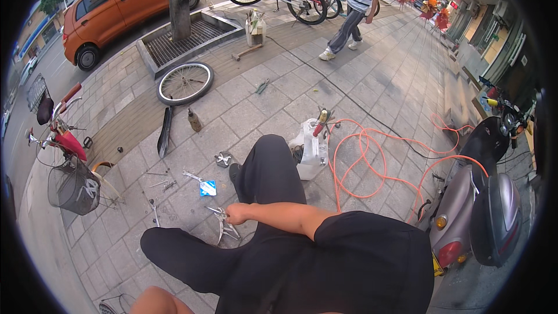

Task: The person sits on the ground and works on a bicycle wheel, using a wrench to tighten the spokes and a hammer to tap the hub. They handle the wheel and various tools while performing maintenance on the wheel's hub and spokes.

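My right hand [236,214] is between my bent knees, its fingers closed on a pair of silver pliers [221,221] just above the paving. The handles of the pliers spread toward the ground, and part of the tool is covered by my fingers. Of my left arm [156,301] only a bare part shows at the bottom edge; the hand is out of the picture. Ahead of the pliers lie a blue-and-white packet [207,188], a wrench [192,176] and a bicycle pedal [222,159]. Another wrench [154,213] rests to their left.
A white plastic container [314,154] with tools stands by my right knee, near a coiled orange hose [365,166]. A bicycle wheel [185,83], black fender [165,132] and bottle [194,121] lie or stand ahead. A scooter [456,221] is at right; a person [354,9] walks beyond.
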A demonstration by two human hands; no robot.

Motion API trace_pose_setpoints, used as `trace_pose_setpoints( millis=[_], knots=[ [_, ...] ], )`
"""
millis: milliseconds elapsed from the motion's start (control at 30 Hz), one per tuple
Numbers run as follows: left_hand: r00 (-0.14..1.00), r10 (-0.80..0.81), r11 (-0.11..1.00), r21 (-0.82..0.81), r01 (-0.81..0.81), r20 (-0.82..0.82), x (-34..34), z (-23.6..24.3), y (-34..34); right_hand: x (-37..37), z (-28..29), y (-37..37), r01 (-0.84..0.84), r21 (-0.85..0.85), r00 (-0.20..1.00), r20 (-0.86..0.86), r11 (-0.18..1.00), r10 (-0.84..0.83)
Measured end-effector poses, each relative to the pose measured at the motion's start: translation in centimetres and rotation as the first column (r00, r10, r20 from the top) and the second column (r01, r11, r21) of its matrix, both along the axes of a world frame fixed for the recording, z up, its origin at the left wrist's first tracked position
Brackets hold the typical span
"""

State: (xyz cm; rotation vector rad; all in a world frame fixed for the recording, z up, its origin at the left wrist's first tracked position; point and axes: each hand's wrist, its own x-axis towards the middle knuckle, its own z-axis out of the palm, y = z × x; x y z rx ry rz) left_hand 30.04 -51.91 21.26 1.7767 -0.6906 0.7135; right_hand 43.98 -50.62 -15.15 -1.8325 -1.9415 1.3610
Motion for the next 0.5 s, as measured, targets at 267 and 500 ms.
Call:
trace_pose_setpoints(
  millis=[267,500],
  knots=[
    [0.887,-0.160,0.976,-0.062,0.207,0.433,-8.5,6.1,5.3,-1.2,5.7,5.1,0.177,0.053,0.955,-0.251,0.983,-0.159],
    [0.685,0.725,0.468,-0.681,-0.563,-0.067,-17.8,-5.9,9.9,6.0,17.9,3.2,0.250,0.043,0.839,-0.509,0.967,-0.194]
  ],
)
